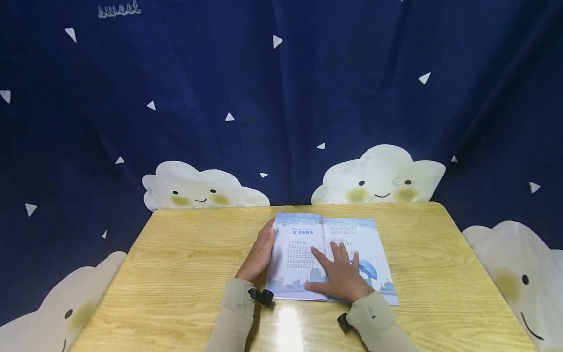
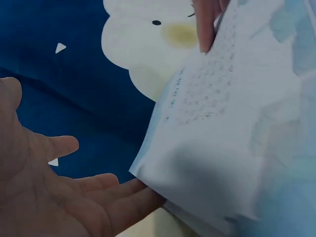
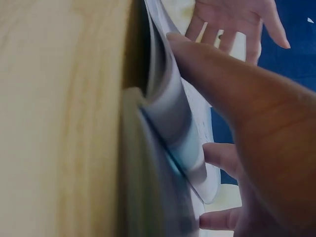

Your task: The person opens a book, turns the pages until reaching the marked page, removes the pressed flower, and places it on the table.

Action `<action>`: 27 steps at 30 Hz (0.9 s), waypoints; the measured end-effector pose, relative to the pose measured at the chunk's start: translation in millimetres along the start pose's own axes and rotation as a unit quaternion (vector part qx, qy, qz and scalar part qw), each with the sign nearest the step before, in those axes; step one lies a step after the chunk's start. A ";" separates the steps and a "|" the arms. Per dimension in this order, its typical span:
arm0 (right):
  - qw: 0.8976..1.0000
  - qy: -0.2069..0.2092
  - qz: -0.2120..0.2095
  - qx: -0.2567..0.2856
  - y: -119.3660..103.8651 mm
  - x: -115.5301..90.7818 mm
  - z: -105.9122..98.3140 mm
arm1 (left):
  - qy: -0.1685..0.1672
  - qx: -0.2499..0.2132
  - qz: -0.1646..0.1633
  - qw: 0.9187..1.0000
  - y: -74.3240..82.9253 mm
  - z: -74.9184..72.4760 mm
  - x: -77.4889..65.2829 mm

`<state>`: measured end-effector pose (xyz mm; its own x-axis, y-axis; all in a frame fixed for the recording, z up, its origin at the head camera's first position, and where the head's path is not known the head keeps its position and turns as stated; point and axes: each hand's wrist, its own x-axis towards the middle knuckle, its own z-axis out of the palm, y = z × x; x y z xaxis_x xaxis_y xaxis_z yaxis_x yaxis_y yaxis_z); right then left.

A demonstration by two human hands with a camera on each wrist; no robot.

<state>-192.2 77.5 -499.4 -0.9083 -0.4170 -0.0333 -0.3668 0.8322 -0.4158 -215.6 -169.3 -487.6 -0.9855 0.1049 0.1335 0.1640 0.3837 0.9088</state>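
An open book (image 1: 295,281) lies on the table, its pages printed with text and a blue city scene. Along the book's left edge is my left hand (image 1: 258,254), fingers extended. In the left wrist view, fingertips of the left hand (image 2: 74,200) reach under the page edge (image 2: 207,143), with the thumb apart from it. My right hand (image 1: 342,276) is spread flat over the right page near the fold, its thumb reaching onto the left page. The right wrist view shows the right thumb (image 3: 222,74) over the curved pages (image 3: 173,111).
The wooden table (image 1: 189,264) extends around the book on both sides. Behind it hangs a dark blue curtain (image 1: 211,73) with white triangles and smiling clouds. A black wrist camera (image 1: 264,297) is strapped at the left sleeve, another camera (image 1: 344,322) at the right.
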 end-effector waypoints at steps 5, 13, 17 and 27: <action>1.000 0.021 -0.006 -0.019 -0.6 -0.4 2.4 | 0.000 0.025 0.007 1.000 4.8 -1.6 -0.2; 0.999 0.029 0.005 -0.031 -1.3 1.6 6.6 | -0.052 0.087 0.023 0.995 13.5 8.6 -2.8; 0.999 0.029 0.003 -0.031 -2.3 1.0 5.8 | -0.114 0.148 0.050 0.981 14.8 18.6 -5.2; 0.999 0.025 -0.008 -0.033 -0.7 0.8 2.8 | -0.201 0.248 0.043 0.946 14.0 33.9 -11.4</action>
<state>-192.1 75.5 -501.6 -0.9106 -0.4129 0.0196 -0.3924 0.8484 -0.3554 -200.6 -134.0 -489.8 -0.8871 0.4585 -0.0536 0.3424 0.7314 0.5898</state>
